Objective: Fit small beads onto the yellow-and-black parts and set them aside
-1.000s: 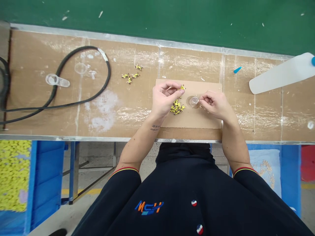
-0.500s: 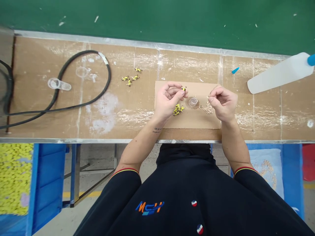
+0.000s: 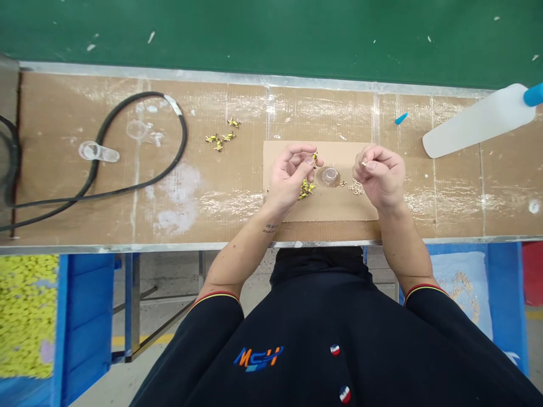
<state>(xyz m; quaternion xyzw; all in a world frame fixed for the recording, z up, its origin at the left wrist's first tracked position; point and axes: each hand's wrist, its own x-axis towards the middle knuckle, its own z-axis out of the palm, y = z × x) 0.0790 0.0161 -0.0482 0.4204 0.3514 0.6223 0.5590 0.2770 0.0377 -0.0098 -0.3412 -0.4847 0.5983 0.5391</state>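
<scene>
Yellow components [image 3: 306,188] heaped on cardboard sheet [image 3: 339,210]; one seen at curled left hand [image 3: 291,176], hold unclear; pale fragment [image 3: 363,163] pinched by right hand [image 3: 380,176], liable to be dropped if grip slips.

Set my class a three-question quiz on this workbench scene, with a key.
1. Which is nearer the yellow parts: the left hand or the right hand?
2. True or false: the small clear cup stands on the cardboard sheet.
3. Fill the gap: the pale small pieces lie on the person's ____ side of the cup.

Key: 1. left hand; 2. true; 3. right.
</scene>
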